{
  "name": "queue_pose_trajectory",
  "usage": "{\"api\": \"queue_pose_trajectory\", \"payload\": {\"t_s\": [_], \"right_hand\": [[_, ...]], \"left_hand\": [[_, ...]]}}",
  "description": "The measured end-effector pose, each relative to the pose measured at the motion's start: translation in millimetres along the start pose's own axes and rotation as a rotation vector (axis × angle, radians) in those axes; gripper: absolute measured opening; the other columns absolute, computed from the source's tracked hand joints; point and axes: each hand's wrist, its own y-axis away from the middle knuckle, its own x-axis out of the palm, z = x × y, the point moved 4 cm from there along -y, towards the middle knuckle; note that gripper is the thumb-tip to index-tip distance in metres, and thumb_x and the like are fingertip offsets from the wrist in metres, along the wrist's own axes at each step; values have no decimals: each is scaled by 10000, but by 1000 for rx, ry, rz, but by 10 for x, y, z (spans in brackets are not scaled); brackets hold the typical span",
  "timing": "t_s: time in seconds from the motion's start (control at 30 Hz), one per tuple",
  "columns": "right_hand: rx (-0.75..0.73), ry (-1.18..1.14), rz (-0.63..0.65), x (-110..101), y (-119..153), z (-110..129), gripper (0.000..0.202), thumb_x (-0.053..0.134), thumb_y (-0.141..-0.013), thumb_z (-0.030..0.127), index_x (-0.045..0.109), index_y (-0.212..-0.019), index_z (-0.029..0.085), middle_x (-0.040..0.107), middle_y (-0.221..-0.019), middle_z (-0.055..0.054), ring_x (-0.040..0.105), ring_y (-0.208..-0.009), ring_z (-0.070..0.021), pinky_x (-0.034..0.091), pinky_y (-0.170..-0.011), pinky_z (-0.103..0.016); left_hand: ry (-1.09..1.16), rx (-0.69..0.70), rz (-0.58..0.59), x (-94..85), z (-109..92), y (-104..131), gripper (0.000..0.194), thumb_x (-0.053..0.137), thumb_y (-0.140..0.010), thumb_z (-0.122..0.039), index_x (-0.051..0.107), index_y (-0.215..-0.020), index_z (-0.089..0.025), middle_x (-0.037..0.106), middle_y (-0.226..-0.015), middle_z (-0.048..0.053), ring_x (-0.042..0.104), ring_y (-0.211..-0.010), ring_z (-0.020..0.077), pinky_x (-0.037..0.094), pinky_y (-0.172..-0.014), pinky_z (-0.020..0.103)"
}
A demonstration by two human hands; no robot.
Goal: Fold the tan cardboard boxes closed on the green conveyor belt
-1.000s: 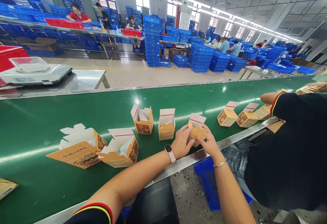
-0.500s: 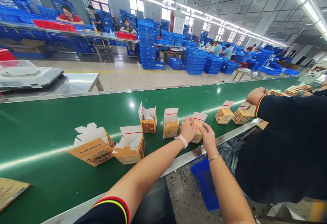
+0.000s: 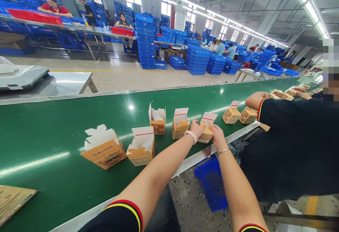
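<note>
My left hand and my right hand grip a small orange-brown box from its two sides; its white flap with a red strip stands up at the back. To the left is an open box with a raised flap. Further left, another open box has white material inside. Two larger open boxes, one with a red strip and one tilted with jagged white flaps, are at the far left of this row.
The boxes sit on a green conveyor belt with a metal edge. A co-worker's arm reaches over boxes at the right. Flat cardboard lies at lower left; a blue crate is below the belt.
The view has shifted slightly. The open boxes at the left appear further right in the picture, while both my hands stay on the same small box.
</note>
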Motion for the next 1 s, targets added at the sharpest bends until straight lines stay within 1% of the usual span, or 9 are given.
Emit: {"api": "queue_pose_trajectory", "payload": {"t_s": [0.07, 0.2, 0.27, 0.37, 0.5, 0.6, 0.77, 0.87, 1.0], "right_hand": [[-149, -38, -153, -137, 73, 46, 282, 593, -667, 369, 545, -878, 188, 618, -885, -36, 596, -815, -170, 493, -683, -289], [-694, -7, -421, -273, 399, 133, 339, 581, -733, 427, 496, -973, 203, 541, -1061, -75, 539, -1020, -190, 454, -911, -378], [-828, 70, -246, -92, 501, 109, 305, 570, -773, 434, 510, -969, 209, 545, -1040, -78, 551, -1004, -192, 455, -920, -395], [-729, 179, 172, 355, 466, 9, 351, 561, -791, 471, 545, -1040, 225, 574, -1077, -91, 557, -1047, -214, 450, -935, -411], [-603, 240, 449, 738, 229, -9, 502, 588, -741, 553, 570, -1129, 236, 549, -1238, -92, 454, -1217, -239, 359, -1036, -417], [-608, 309, 540, 794, 66, 35, 431, 608, -698, 592, 654, -912, 221, 630, -1090, -79, 525, -1107, -251, 372, -1006, -414], [-489, 350, 278, 714, -117, 28, 318, 582, -714, 508, 540, -617, 208, 616, -750, -20, 574, -823, -200, 462, -800, -328], [-307, 203, 36, 657, -195, -15, 227, 650, -642, 364, 493, -715, 217, 586, -765, 12, 572, -800, -163, 472, -734, -263], [-68, 118, 9, 649, -277, -56, 317, 685, -570, 210, 466, -798, 230, 598, -782, 14, 613, -752, -163, 496, -645, -253]], "left_hand": [[-30, 124, 10, -93, 28, 199, 296, 679, -706, -209, 520, -954, -183, 617, -1024, 88, 606, -956, 199, 464, -866, 323], [-141, 655, -83, -429, 185, 679, 234, 614, -746, -263, 526, -952, -196, 594, -941, 65, 584, -919, 202, 470, -854, 359], [-181, 826, -284, -618, 279, 787, 310, 614, -748, -283, 502, -1023, -194, 569, -993, 84, 560, -980, 227, 455, -889, 403], [-224, 889, -507, -764, 315, 641, 480, 595, -773, -300, 423, -1201, -169, 505, -1199, 157, 473, -1171, 273, 386, -986, 461], [-305, 849, -376, -715, 189, 209, 423, 484, -843, -273, 448, -1251, -171, 504, -1305, 161, 445, -1241, 267, 356, -1022, 460], [-382, 757, -285, -666, 97, 46, 284, 466, -851, -234, 586, -1106, -205, 600, -1221, 106, 463, -1227, 265, 334, -1028, 475], [-325, 559, -263, -547, -56, -80, 209, 469, -862, -209, 616, -714, -200, 672, -907, 78, 550, -1071, 236, 358, -1003, 417], [-131, 367, -321, -466, -93, -186, 67, 553, -797, -158, 576, -849, -193, 624, -980, 68, 568, -1006, 186, 416, -953, 335], [112, 63, -279, -343, -62, -272, 381, 580, -737, -55, 474, -1073, -200, 578, -1126, 67, 589, -995, 137, 463, -880, 260]]}}
